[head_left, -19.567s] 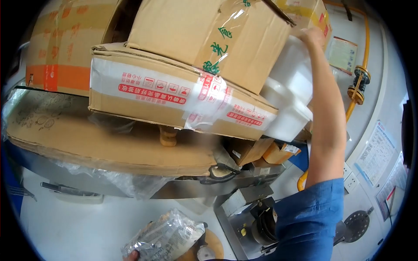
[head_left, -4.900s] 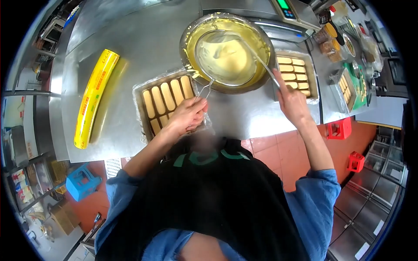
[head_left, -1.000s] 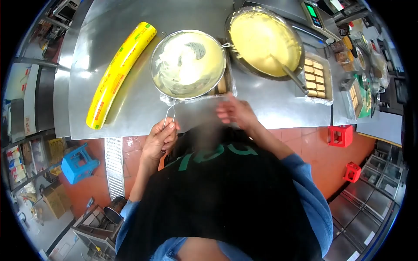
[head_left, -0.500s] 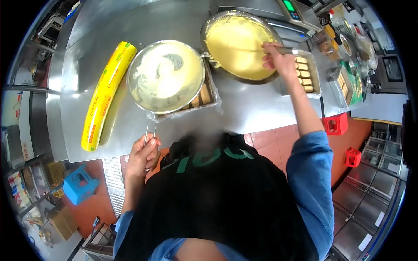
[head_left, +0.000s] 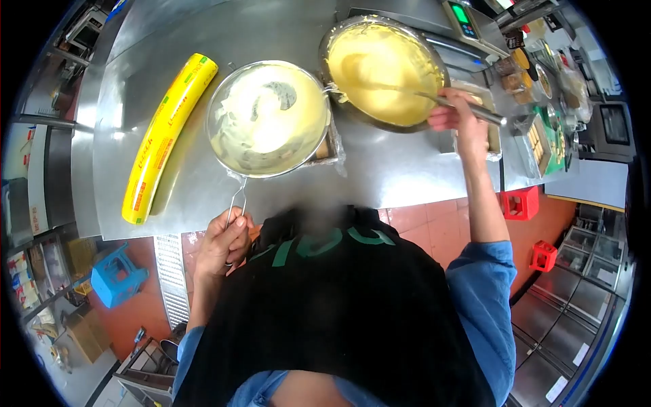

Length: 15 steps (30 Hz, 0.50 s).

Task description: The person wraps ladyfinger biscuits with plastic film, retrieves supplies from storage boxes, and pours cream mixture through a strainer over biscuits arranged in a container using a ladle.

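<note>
My left hand (head_left: 227, 237) is closed on the wire handle of a round sieve (head_left: 268, 119) that holds pale cream. The sieve lies over a lined tray (head_left: 330, 152), hiding most of it. My right hand (head_left: 462, 121) is wrapped round the metal handle of a utensil (head_left: 475, 108). The utensil's far end dips into yellow batter in a large metal bowl (head_left: 325, 64), which stands to the right of the sieve. Another lined tray (head_left: 495, 139) is partly behind my right hand.
A yellow roll (head_left: 166, 139) lies at the left of the steel counter (head_left: 271, 34). A scale (head_left: 468, 27), jars (head_left: 512, 64) and a further tray of biscuits (head_left: 536, 142) are at the right. Blue (head_left: 116, 275) and red (head_left: 521, 203) stools stand on the floor.
My right hand has gone from beside the tray to the bowl and taken hold of the utensil there. My left hand still holds the sieve over the tray.
</note>
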Each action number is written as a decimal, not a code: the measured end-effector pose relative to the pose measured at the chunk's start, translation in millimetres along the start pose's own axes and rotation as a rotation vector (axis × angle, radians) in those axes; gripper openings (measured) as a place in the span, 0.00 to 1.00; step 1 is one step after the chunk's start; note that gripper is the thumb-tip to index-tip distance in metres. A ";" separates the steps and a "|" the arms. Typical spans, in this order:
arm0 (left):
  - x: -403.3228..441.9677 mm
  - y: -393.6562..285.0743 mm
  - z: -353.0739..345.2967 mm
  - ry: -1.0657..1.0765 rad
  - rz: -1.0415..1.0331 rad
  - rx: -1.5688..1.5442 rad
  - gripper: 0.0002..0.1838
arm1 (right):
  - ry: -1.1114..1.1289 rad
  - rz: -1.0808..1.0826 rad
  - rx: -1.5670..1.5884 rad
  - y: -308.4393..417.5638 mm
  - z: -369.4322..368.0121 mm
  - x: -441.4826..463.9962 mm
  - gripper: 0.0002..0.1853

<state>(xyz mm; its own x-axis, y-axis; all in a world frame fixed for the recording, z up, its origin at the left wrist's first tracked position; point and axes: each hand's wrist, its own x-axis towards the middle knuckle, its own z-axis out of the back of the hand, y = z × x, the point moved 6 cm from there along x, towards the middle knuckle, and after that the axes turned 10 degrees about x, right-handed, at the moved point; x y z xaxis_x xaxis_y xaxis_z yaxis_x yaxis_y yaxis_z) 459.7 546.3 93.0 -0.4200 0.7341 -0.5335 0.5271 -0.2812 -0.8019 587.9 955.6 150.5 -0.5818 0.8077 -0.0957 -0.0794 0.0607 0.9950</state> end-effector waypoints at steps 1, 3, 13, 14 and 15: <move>-0.6 0.9 0.7 0.003 0.000 0.017 0.11 | 0.026 0.034 -0.040 6.8 0.0 -1.9 0.14; 0.8 2.4 1.9 0.019 -0.004 0.055 0.12 | 0.068 0.108 -0.122 26.1 1.2 -6.6 0.14; 0.7 4.5 0.2 -0.004 -0.028 -0.013 0.11 | 0.949 0.598 -1.777 -5.8 -55.9 -7.6 0.11; 0.6 5.9 0.2 -0.008 -0.035 -0.028 0.11 | 0.973 0.536 -1.790 -4.0 -55.7 -16.6 0.11; 0.6 7.5 -0.5 -0.010 -0.043 -0.044 0.12 | 0.996 0.474 -1.804 -0.3 -55.0 -23.5 0.11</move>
<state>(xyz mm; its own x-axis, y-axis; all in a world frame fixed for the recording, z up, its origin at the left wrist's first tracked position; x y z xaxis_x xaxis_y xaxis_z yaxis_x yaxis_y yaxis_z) 463.7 544.9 86.8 -0.4502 0.7383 -0.5021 0.5402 -0.2226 -0.8116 557.1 904.4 150.8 -0.8695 0.0424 -0.4921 0.0191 -0.9927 -0.1193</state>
